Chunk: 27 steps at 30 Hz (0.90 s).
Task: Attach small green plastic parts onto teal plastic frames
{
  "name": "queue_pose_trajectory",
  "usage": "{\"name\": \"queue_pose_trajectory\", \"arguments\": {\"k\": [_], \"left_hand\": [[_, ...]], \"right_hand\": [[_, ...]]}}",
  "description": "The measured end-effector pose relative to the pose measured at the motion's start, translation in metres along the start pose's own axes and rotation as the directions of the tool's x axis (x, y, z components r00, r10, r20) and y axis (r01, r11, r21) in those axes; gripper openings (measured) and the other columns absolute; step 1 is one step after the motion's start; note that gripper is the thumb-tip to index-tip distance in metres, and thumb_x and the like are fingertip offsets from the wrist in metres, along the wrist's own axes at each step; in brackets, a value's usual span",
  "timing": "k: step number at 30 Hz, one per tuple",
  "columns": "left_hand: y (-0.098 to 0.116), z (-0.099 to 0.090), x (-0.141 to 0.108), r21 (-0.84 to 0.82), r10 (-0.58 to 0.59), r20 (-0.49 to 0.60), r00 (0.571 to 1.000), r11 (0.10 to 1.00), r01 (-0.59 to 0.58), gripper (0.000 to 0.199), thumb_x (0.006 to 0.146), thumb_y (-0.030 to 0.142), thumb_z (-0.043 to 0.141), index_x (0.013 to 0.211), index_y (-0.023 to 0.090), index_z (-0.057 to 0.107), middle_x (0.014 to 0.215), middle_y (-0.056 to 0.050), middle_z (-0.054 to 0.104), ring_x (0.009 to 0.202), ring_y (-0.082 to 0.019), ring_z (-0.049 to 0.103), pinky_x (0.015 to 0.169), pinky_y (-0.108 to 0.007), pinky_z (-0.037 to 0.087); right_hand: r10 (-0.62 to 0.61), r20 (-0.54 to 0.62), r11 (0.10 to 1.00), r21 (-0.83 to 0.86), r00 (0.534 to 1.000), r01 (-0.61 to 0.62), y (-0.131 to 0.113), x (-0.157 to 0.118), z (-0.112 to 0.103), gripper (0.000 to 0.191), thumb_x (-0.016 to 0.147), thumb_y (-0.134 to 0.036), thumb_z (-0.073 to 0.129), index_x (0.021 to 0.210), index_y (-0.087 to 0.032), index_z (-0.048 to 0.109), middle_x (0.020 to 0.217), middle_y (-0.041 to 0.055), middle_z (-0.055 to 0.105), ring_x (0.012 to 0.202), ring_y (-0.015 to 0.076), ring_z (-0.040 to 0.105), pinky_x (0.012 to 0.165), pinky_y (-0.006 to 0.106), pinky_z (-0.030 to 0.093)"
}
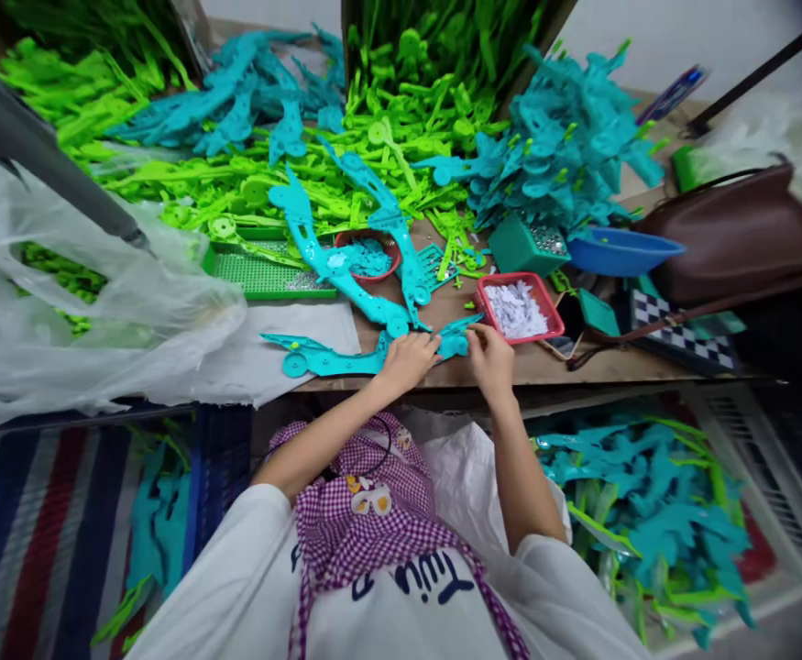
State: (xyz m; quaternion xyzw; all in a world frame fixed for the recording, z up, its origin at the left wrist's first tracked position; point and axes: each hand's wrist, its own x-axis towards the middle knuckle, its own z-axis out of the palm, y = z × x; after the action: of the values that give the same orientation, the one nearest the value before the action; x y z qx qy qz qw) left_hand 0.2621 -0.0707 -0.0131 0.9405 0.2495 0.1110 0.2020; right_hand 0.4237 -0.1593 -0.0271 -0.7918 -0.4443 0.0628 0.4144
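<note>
A long curved turquoise plastic part (342, 363) lies across the table's front edge, with a round disc near its left end. My left hand (411, 360) is closed over its middle and presses it down. At the part's right end, my right hand (491, 360) has its fingers pinched together against the edge; what is between the fingertips is hidden. Just beyond my hands lie two more turquoise parts, one slanting in from the left (335, 261) and another (397, 229) to its right.
Bright green plastic pieces (236, 188) are heaped at the back, beside a turquoise pile (558, 137). A red tray (557, 321) of small white pieces stands right of my hands. Also there are a green tray (256, 275), a blue bowl (624, 252) and a brown bag (723, 225).
</note>
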Motion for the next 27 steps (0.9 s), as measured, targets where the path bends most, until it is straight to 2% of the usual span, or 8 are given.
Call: {"name": "queue_pose_trajectory", "arguments": {"k": [3,6,10,15,20,23,27], "left_hand": [[-0.006,0.010,-0.008,0.086,0.058,0.001,0.998,0.995,-0.058,0.034,0.095,0.033,0.057,0.123,0.016,0.062,0.106,-0.010,0.068,0.102,-0.021,0.063,0.082,-0.030,0.045],[-0.012,0.010,-0.016,0.125,0.096,0.000,0.995,0.988,-0.095,0.028,0.096,0.034,0.054,0.113,0.016,0.066,0.101,-0.009,0.067,0.098,-0.020,0.062,0.077,-0.030,0.043],[-0.013,0.012,-0.015,0.154,0.113,-0.013,0.993,0.982,-0.110,0.025,0.096,0.034,0.053,0.106,0.017,0.068,0.098,-0.009,0.067,0.095,-0.020,0.061,0.074,-0.030,0.040],[-0.014,0.013,-0.011,0.174,0.134,-0.032,0.991,0.977,-0.126,0.026,0.096,0.035,0.053,0.104,0.017,0.069,0.093,-0.008,0.067,0.091,-0.019,0.062,0.069,-0.030,0.038],[-0.014,0.013,-0.011,0.186,0.153,-0.039,0.988,0.972,-0.143,0.025,0.096,0.036,0.054,0.102,0.017,0.069,0.091,-0.008,0.067,0.090,-0.019,0.062,0.067,-0.031,0.037],[-0.015,0.014,-0.011,0.193,0.155,-0.039,0.987,0.971,-0.144,0.026,0.096,0.036,0.054,0.103,0.016,0.069,0.092,-0.008,0.067,0.091,-0.020,0.062,0.068,-0.031,0.038],[-0.016,0.015,-0.010,0.203,0.169,-0.033,0.985,0.966,-0.159,0.027,0.097,0.035,0.051,0.104,0.015,0.069,0.092,-0.008,0.067,0.091,-0.020,0.062,0.067,-0.032,0.037]], "right_hand": [[-0.084,0.076,0.995,-0.043,0.994,0.087,0.008,0.003,0.003,0.042,0.095,-0.052,0.042,0.098,-0.018,0.066,0.099,0.0131,0.070,0.091,0.0243,0.066,0.086,0.041,0.053],[-0.077,0.131,0.997,-0.015,0.988,0.080,0.014,0.002,0.003,0.040,0.095,-0.050,0.043,0.101,-0.018,0.065,0.099,0.0125,0.069,0.082,0.0222,0.066,0.078,0.039,0.055],[0.007,0.114,0.999,0.051,0.993,-0.013,0.017,0.001,0.005,0.041,0.095,-0.051,0.042,0.106,-0.017,0.062,0.096,0.0104,0.069,0.068,0.0190,0.064,0.065,0.035,0.056],[-0.075,0.099,0.997,-0.003,0.992,0.075,0.016,0.002,0.007,0.037,0.094,-0.050,0.045,0.101,-0.018,0.064,0.101,0.0123,0.069,0.085,0.0235,0.066,0.081,0.040,0.055],[0.019,0.074,0.997,0.078,0.997,-0.025,0.017,-0.001,0.007,0.039,0.095,-0.050,0.043,0.106,-0.017,0.061,0.098,0.0110,0.068,0.071,0.0199,0.066,0.066,0.035,0.057],[-0.085,0.088,0.996,-0.019,0.993,0.087,0.015,0.002,0.005,0.035,0.097,-0.046,0.042,0.103,-0.018,0.062,0.098,0.0115,0.068,0.081,0.0218,0.066,0.074,0.036,0.056],[-0.245,0.210,0.949,-0.147,0.946,0.279,0.011,0.010,0.003,0.028,0.099,-0.037,0.041,0.100,-0.020,0.063,0.099,0.0116,0.068,0.093,0.0237,0.065,0.085,0.036,0.052]]}}
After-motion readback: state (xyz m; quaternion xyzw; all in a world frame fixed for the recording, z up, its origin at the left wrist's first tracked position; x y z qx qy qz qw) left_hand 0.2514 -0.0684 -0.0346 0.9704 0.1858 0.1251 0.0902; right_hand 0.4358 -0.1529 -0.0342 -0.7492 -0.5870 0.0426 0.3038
